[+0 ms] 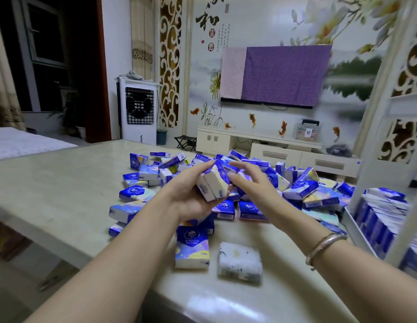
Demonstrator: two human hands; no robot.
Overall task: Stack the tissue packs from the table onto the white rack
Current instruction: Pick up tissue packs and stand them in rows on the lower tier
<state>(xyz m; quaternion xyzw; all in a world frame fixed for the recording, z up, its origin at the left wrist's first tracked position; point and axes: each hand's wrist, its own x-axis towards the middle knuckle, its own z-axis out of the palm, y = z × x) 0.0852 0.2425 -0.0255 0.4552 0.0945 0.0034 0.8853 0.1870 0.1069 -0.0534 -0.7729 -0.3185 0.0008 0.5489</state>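
Gathering step: my left hand (193,194) grips two tissue packs (214,185) above the table (63,183) pile; right hand (247,178) open, fingers touching them. Next: carry them to the white rack (356,231) on my right.

Left hand (191,194) grips two tissue packs (214,184) held side by side, raised above the pile of packs (261,183) on the pale tabletop (63,183). Right hand (251,180), fingers extended, touches the held packs' right side; a bracelet (324,247) sits on that wrist. One blue pack (192,247) and one pale pack (239,262) lie apart, nearer the viewer. White rack (387,94) stands at right, its lower tray (356,229) filled with rows of stacked packs (380,213).
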